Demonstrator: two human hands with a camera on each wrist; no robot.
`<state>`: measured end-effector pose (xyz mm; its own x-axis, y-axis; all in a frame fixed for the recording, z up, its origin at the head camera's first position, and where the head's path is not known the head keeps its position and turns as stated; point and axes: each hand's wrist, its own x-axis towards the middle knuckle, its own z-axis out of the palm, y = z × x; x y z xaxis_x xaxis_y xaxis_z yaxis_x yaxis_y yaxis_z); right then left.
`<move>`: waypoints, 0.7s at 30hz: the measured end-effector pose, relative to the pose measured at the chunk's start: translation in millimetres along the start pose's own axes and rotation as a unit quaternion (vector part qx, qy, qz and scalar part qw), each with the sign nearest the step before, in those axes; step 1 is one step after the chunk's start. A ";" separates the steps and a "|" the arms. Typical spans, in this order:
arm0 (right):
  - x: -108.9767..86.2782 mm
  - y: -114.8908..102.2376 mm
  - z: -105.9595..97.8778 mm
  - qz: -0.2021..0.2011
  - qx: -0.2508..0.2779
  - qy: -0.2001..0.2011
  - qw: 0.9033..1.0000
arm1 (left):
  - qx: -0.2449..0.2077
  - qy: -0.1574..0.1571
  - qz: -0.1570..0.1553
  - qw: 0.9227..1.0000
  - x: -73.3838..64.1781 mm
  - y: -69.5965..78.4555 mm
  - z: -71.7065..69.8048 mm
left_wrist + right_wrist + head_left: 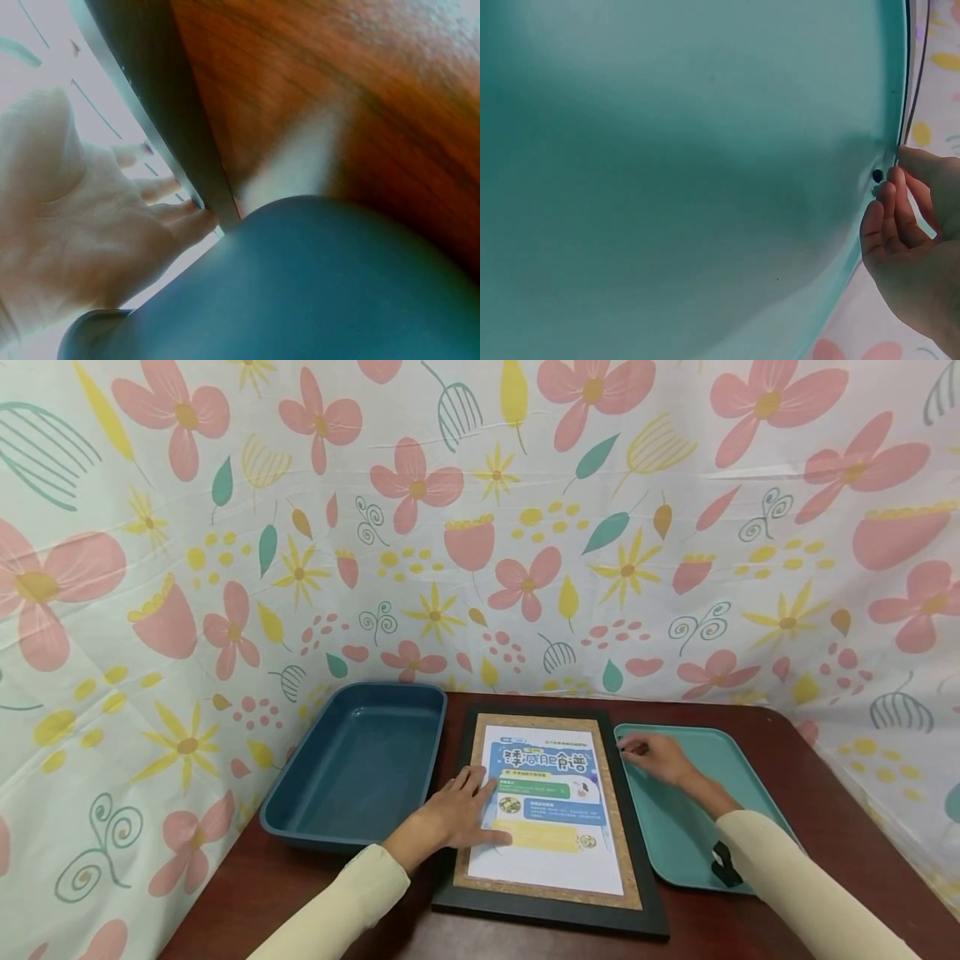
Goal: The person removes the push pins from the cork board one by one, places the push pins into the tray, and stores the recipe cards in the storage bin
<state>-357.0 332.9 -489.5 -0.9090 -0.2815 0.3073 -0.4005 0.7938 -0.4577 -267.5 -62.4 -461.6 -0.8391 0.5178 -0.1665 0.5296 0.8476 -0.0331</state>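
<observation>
My left hand (457, 814) lies spread on the left side of a printed paper poster (551, 868), fingers extended and thumb out over the sheet. The poster lies on a cork board (547, 722) with a black frame (551, 920). My right hand (660, 758) is over the upper left rim of a teal tray (720, 777), close to the frame's right side. In the right wrist view its thumb and index fingertips come together at the rim. A small dark round thing (877, 175) sits right beside the fingertips; I cannot tell whether they pinch anything.
A deep dark-blue basin (360, 768) stands left of the board on the brown wooden table (847, 835). A small black object (725, 865) shows beside the right sleeve, over the tray's near edge. Floral-printed cloth (480, 602) hangs behind the table and at both sides.
</observation>
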 end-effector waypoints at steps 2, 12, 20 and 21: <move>-0.5 -3.0 1.0 -0.004 0.006 0.000 1.000 | -0.001 0.000 0.000 1.000 -0.1 0.1 -0.1; -7.2 -16.1 1.2 -0.022 0.027 -0.011 0.999 | -0.003 0.003 0.001 1.000 -0.7 0.9 -0.8; -10.0 -22.3 5.9 -0.057 0.028 -0.017 0.998 | 0.001 0.000 -0.001 1.000 -1.6 1.2 -1.5; -9.8 -23.5 6.9 -0.062 0.028 -0.015 0.998 | 0.001 0.000 -0.001 1.000 -1.5 1.2 -1.5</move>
<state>-339.5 313.2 -487.5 -0.8549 -0.3919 0.3401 -0.5150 0.7206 -0.4642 -265.8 -61.9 -459.8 -0.8400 0.5165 -0.1663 0.5286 0.8482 -0.0351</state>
